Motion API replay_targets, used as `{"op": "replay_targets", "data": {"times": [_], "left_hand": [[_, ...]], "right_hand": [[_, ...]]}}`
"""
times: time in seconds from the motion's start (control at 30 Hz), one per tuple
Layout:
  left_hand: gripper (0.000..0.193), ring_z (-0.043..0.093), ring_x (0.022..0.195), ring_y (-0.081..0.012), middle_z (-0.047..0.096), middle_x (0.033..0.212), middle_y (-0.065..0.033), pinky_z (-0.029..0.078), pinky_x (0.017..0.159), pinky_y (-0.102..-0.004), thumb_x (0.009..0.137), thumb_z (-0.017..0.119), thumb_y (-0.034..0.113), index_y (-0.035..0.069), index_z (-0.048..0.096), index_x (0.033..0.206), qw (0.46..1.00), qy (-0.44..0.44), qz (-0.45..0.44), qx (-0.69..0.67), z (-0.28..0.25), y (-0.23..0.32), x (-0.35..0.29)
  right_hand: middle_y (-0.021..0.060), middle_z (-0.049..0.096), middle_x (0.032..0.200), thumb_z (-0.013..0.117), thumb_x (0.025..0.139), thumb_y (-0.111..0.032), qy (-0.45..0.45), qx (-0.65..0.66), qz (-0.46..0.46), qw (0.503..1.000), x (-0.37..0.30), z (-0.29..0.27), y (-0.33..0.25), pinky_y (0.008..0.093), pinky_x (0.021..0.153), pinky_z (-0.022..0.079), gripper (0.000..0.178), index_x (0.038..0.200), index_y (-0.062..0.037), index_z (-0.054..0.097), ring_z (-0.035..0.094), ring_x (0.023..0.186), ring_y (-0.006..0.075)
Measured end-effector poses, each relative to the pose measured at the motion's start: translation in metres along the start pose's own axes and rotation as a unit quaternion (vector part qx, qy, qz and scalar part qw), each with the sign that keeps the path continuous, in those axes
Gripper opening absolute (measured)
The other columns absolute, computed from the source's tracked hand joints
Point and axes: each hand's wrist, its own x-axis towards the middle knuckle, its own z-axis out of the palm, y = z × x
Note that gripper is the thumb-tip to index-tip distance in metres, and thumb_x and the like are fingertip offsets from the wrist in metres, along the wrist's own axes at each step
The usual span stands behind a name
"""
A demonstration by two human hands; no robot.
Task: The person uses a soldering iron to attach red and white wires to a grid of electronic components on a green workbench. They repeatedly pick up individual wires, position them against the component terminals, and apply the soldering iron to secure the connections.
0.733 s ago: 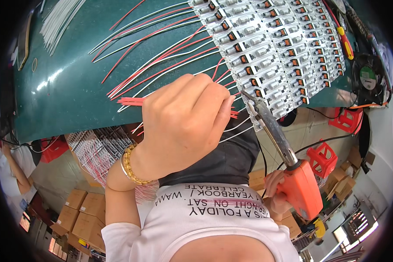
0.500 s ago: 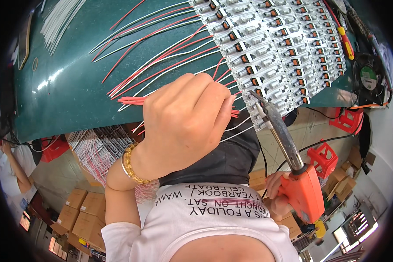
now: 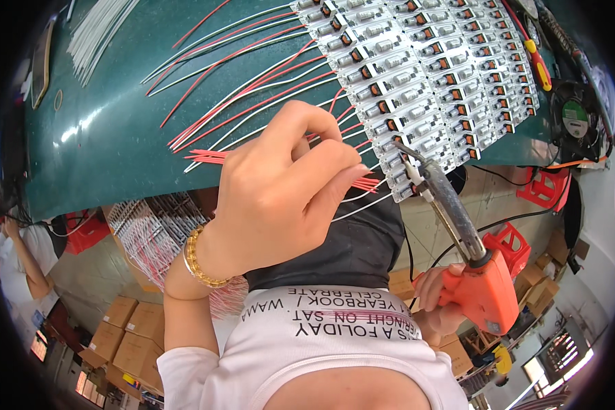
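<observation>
One left hand [image 3: 280, 188], curled, pinching a bundle of red wires [image 3: 206, 156], apparently so the ends lie together beside the boards [image 3: 417, 75]. One right hand [image 3: 432, 295], wrapped round an orange soldering gun [image 3: 488, 294], held slantwise, I judge, so its tip reaches the boards' near-left corner (contact: I cannot tell from my remote post). Several rows of boards, lying on the green table [image 3: 130, 157], wired side leftward, probably giving the red and white wires [image 3: 201, 124] room to fan out.
</observation>
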Motion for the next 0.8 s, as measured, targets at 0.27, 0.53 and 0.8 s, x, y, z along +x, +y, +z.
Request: {"op": "replay_targets", "data": {"times": [0.27, 0.53, 0.8], "left_hand": [[0.01, 0.058, 0.066, -0.0179, 0.06, 0.087, -0.0112, 0.046, 0.055, -0.0256, 0.075, 0.072, -0.005, -0.001, 0.063, 0.079, 0.999, -0.005, 0.021, -0.026, 0.001, -0.001, -0.002], [0.013, 0.059, 0.065, -0.0181, 0.062, 0.084, -0.0103, 0.046, 0.053, -0.0262, 0.075, 0.073, -0.004, 0.0, 0.062, 0.079, 1.0, 0.027, 0.014, 0.006, 0.01, 0.002, -0.006], [0.015, 0.058, 0.058, -0.016, 0.063, 0.084, -0.0077, 0.045, 0.049, -0.0261, 0.073, 0.075, -0.002, 0.002, 0.062, 0.078, 0.995, 0.062, 0.033, 0.076, 0.026, 0.002, -0.005]], "right_hand": [[-0.0027, 0.047, 0.05, 0.058, 0.092, -0.054, 0.101, -0.032, 0.051, 0.993, 0.023, 0.036, -0.019, 0.0261, 0.04, 0.039, 0.069, 0.125, 0.0042, 0.042, 0.045, 0.039, 0.0108], [-0.0025, 0.047, 0.05, 0.058, 0.092, -0.055, 0.099, -0.002, 0.049, 0.994, 0.018, 0.032, -0.018, 0.0262, 0.04, 0.039, 0.07, 0.125, 0.0041, 0.042, 0.045, 0.039, 0.0108], [0.0005, 0.048, 0.053, 0.061, 0.084, -0.044, 0.071, -0.089, 0.037, 0.993, -0.003, 0.016, -0.019, 0.0304, 0.044, 0.038, 0.05, 0.108, -0.0008, 0.049, 0.045, 0.043, 0.0169]]}}
